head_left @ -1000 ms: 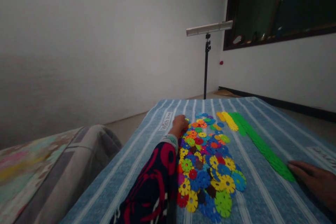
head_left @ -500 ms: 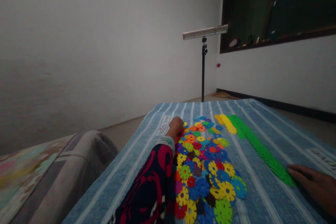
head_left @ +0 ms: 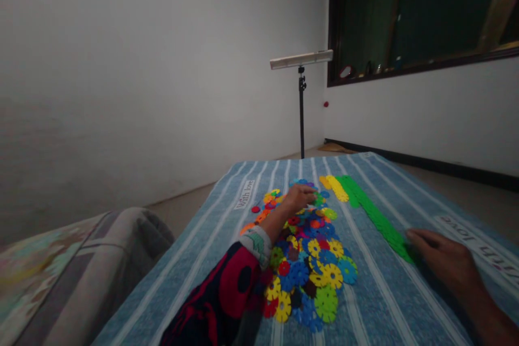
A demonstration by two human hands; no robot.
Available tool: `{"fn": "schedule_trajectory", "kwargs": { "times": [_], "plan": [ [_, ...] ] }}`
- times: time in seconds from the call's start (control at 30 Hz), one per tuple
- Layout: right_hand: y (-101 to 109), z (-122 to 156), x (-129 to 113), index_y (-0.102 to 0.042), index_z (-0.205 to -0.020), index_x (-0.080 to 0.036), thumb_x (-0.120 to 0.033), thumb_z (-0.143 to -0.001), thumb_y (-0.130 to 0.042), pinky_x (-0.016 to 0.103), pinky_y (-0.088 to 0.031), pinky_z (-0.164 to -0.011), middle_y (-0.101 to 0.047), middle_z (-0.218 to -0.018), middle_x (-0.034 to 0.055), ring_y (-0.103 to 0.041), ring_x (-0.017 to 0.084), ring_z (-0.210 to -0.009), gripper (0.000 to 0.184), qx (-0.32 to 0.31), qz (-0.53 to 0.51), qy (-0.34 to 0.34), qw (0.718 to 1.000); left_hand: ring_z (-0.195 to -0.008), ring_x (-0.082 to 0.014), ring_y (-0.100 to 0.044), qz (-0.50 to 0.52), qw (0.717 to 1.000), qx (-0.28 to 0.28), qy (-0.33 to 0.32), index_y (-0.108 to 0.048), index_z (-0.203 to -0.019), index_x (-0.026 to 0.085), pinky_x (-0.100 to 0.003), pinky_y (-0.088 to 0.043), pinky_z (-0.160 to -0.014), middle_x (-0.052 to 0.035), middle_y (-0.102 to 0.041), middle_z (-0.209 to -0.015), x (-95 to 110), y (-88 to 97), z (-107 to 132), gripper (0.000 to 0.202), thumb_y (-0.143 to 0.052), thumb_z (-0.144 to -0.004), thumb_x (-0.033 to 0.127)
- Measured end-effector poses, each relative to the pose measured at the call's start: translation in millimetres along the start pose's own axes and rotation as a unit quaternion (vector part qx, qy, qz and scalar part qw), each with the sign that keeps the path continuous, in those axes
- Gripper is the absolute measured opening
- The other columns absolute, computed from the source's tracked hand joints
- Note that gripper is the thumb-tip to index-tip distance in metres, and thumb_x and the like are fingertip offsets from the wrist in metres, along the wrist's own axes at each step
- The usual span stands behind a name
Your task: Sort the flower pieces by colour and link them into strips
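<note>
My left hand (head_left: 300, 195) reaches over the far part of a pile of flower-shaped notched plastic discs (head_left: 299, 271) in many colours. Its fingers are loosely extended and reach a green disc (head_left: 318, 199); no disc shows lifted in them. On the right, my right hand (head_left: 448, 262) rests beside the near end of a long overlapping row of green discs (head_left: 377, 217). Its fingers are extended, with the fingertips at the row's edge, and part of them is hidden. Short yellow (head_left: 337, 188) and orange (head_left: 325, 182) rows lie at the far end, left of the green.
A blue striped cloth (head_left: 206, 275) covers the table. Behind it stands a light panel on a black stand (head_left: 301, 119). Fabric (head_left: 133, 259) covers something low on the left. A dark window (head_left: 425, 16) is set in the right wall.
My left hand has moved right from the pile's far left edge to the green discs. Discs at that edge lie more spread to the left. My right hand remains by the green row; the view has shifted.
</note>
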State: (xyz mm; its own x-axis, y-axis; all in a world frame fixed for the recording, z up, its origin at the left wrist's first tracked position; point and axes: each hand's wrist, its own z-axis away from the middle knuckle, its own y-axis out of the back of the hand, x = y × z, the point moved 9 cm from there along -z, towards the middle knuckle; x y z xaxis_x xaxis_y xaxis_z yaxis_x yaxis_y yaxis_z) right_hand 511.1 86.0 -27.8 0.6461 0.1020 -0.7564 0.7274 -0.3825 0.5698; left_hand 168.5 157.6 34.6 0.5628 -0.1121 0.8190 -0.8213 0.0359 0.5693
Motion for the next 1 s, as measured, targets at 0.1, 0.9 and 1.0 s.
{"fn": "schedule_trajectory", "kwargs": {
  "times": [0.1, 0.9, 1.0],
  "plan": [
    [-6, 8, -14, -0.078, -0.082, -0.019, -0.055, -0.062, -0.063, 0.037, -0.056, -0.077, -0.076, -0.088, 0.007, -0.07, 0.03, -0.084, 0.043, -0.025, -0.085, -0.032, 0.996, -0.069, -0.0135, -0.061, 0.017, 0.998, -0.047, -0.032, -0.075, -0.086, 0.012, -0.027, -0.049, -0.068, -0.0029, -0.07, -0.075, 25, -64.3, 16, 0.019, -0.069, -0.069, 0.02],
    [11, -8, 27, -0.076, -0.088, -0.01, -0.04, -0.063, -0.063, 0.027, -0.043, -0.048, -0.07, -0.065, 0.0087, -0.058, 0.016, -0.049, 0.041, -0.033, -0.147, -0.099, 0.984, -0.067, -0.0135, -0.059, -0.031, 0.988, -0.051, -0.139, -0.073, -0.082, 0.014, -0.022, -0.044, -0.061, -0.0005, -0.068, -0.071, 55, -126.3, 26, 0.019, -0.056, -0.076, 0.021],
    [4, -6, 24, -0.077, -0.083, -0.011, -0.039, -0.063, -0.061, 0.027, -0.041, -0.049, -0.067, -0.057, 0.0062, -0.056, 0.016, -0.048, 0.038, -0.088, -0.125, -0.079, 0.985, -0.067, -0.0139, -0.06, -0.039, 0.99, -0.035, -0.135, -0.072, -0.08, 0.014, -0.022, -0.045, -0.062, -0.0006, -0.067, -0.07, 45, -110.4, 25, 0.019, -0.056, -0.075, 0.023]
  ]
}}
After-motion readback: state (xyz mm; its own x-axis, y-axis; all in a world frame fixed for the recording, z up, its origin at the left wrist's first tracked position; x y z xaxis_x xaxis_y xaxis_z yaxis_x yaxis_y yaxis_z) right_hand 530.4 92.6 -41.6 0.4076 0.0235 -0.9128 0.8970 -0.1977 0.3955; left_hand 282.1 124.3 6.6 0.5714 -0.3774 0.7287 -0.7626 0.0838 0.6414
